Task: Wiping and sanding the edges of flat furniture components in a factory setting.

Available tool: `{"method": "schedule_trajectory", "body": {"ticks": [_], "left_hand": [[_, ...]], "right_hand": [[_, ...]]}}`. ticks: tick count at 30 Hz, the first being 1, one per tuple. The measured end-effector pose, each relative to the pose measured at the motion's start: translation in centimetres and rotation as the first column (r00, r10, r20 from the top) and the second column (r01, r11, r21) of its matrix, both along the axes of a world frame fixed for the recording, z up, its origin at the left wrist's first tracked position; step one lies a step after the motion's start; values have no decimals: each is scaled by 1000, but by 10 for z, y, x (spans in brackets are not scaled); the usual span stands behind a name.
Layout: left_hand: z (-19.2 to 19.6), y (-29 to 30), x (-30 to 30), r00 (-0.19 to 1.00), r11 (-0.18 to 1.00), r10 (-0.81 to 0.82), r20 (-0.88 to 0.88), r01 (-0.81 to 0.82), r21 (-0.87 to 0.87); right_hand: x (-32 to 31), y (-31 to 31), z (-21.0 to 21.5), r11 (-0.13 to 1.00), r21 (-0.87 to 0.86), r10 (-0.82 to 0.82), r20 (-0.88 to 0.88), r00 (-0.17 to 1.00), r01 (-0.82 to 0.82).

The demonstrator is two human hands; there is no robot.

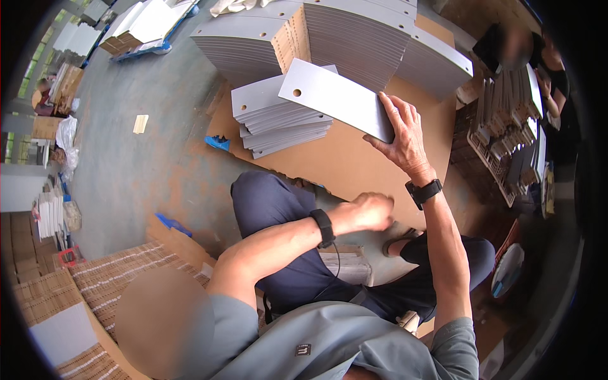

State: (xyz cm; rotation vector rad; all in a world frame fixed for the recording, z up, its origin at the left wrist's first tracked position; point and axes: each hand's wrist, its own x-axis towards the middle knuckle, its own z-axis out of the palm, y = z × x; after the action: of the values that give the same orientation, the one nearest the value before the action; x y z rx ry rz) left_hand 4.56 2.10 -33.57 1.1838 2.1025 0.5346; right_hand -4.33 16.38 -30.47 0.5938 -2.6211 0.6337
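Note:
A flat grey-white board with a round hole near its left end is gripped at its right end by my right hand, thumb below and fingers above. It is held tilted over a short stack of similar boards. Lower and nearer to me, my left hand is curled like a fist above my legs. Its fingers are partly blurred, and whatever they may hold is hidden. Behind the short stack rise taller stacks of boards with the same holes and bare brown edges.
The stacks stand on a brown cardboard sheet. At the right, a person is beside a crate piled with boards. Bundled brown-edged pieces lie at lower left. More board stacks stand at the far left on the grey floor.

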Motion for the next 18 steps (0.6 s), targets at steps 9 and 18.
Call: {"method": "schedule_trajectory", "body": {"ticks": [9, 18], "left_hand": [[32, -39, -75, 446, -161, 157, 881, -869, 469], [57, -96, -79, 404, -336, -173, 898, -882, 331]], "right_hand": [[17, -13, 15, 983, -164, 95, 107, 990, -76], [-72, -58, 36, 971, -66, 240, 185, 953, -232]]}}
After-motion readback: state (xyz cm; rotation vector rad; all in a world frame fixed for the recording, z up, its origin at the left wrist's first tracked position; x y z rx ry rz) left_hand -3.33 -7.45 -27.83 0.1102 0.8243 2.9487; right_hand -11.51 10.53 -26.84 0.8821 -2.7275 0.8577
